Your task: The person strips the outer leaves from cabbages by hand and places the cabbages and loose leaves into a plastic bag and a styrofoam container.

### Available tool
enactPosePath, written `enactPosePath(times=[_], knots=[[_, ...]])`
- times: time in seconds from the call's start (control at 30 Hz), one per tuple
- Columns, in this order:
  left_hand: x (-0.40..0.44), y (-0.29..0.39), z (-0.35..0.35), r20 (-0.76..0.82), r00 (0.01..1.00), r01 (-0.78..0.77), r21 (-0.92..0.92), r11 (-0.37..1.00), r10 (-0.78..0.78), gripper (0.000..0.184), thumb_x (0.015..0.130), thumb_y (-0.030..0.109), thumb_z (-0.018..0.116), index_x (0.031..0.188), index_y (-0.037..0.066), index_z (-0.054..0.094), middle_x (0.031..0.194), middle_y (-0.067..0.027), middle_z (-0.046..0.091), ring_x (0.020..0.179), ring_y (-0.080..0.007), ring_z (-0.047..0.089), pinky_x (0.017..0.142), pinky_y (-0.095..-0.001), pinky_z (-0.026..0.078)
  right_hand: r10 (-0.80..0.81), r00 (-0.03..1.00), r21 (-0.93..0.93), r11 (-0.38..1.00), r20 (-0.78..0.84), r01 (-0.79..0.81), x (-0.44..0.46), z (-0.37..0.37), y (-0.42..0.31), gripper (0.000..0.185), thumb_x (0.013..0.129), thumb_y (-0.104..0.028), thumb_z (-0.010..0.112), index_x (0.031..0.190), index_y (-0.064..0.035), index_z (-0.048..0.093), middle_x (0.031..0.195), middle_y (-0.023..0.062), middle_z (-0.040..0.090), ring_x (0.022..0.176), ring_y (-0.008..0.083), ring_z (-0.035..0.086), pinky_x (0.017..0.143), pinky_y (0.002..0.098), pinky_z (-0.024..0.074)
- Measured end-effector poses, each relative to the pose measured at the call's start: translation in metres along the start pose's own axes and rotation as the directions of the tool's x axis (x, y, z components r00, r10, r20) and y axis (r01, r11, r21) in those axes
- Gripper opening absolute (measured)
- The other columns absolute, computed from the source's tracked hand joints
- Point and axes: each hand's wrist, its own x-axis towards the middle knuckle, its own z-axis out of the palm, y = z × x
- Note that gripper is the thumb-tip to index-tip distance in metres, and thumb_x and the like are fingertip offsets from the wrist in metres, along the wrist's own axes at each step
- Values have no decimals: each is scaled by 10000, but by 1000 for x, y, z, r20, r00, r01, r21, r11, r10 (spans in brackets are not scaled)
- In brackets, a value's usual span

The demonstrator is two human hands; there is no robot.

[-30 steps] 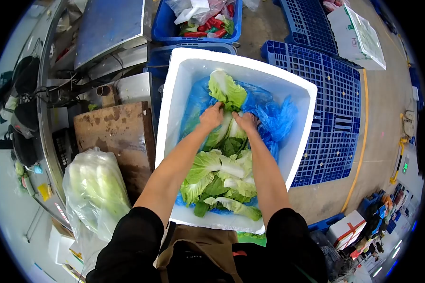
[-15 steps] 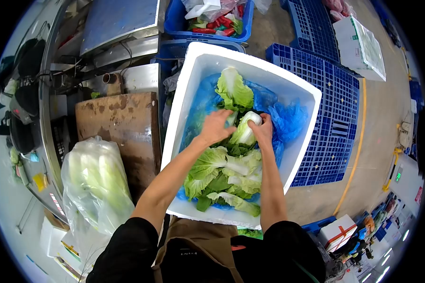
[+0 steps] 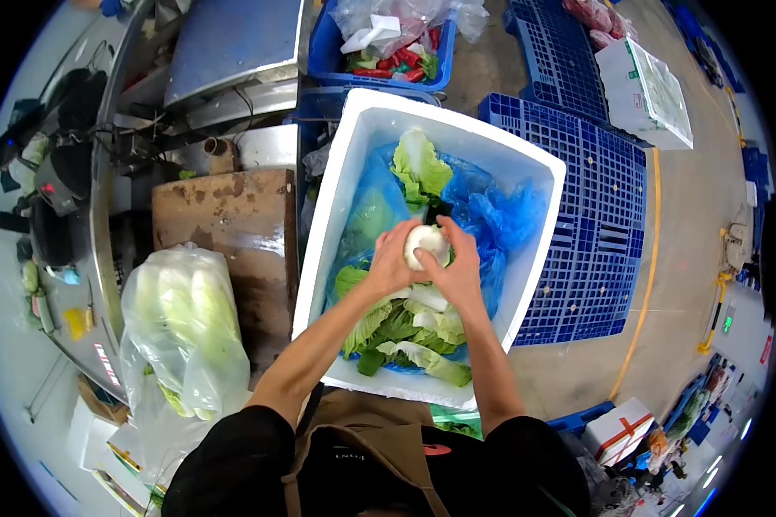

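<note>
Both my hands are closed around a napa cabbage (image 3: 428, 245), its white base facing up at me. My left hand (image 3: 391, 258) grips its left side, and my right hand (image 3: 457, 265) holds the right side with the thumb across the base. The cabbage is above the inside of a white foam box (image 3: 320, 284) lined with a blue plastic bag (image 3: 517, 220). Loose cabbage leaves (image 3: 397, 326) lie in the near half of the box. Another cabbage leaf (image 3: 421, 164) rests toward its far end. My hands hide the rest of the held cabbage.
Left of the box, a clear bag of cabbages (image 3: 185, 314) sits by a stained brown board (image 3: 224, 233). A blue crate (image 3: 447, 73) with red peppers stands beyond the box. Blue pallets (image 3: 569, 258) lie on the floor at right, with a white carton (image 3: 642, 90) farther back.
The cabbage has been lifted toward me and turned so its base faces up. My left hand has moved from beside it to grip it together with my right hand.
</note>
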Motion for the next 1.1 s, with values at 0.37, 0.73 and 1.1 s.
enactPosePath(times=[0.37, 0.73, 1.1], knots=[[-76, 87, -71, 63, 969, -240, 8, 971, 239, 921, 503, 219, 900, 1296, 93, 448, 1297, -87, 527, 1296, -317, 414, 1117, -470, 249, -20, 999, 520, 854, 27, 3, -20, -98, -18, 732, 789, -214, 753, 1399, -39, 390, 1344, 154, 492, 1232, 251, 485, 1048, 376, 361], [-35, 207, -143, 88, 985, 172, -469, 867, -147, 1094, 711, 444, 794, 1424, -104, 172, 1228, -321, 502, 1124, -313, 558, 915, -356, 481, -19, 933, 858, 401, 359, -322, -23, -34, -72, 810, 725, -266, 705, 1401, -1, 347, 1259, 180, 540, 1133, 318, 557, 939, 426, 491], [-224, 170, -252, -470, 874, 143, 8, 990, -123, 527, 842, 234, 679, 1284, 0, 512, 1217, -167, 600, 1114, -258, 572, 956, -376, 439, -357, 828, 785, -303, 432, -540, -55, -10, -130, 941, 701, -532, 730, 1360, 28, 357, 1215, 246, 519, 1063, 374, 557, 916, 488, 490]])
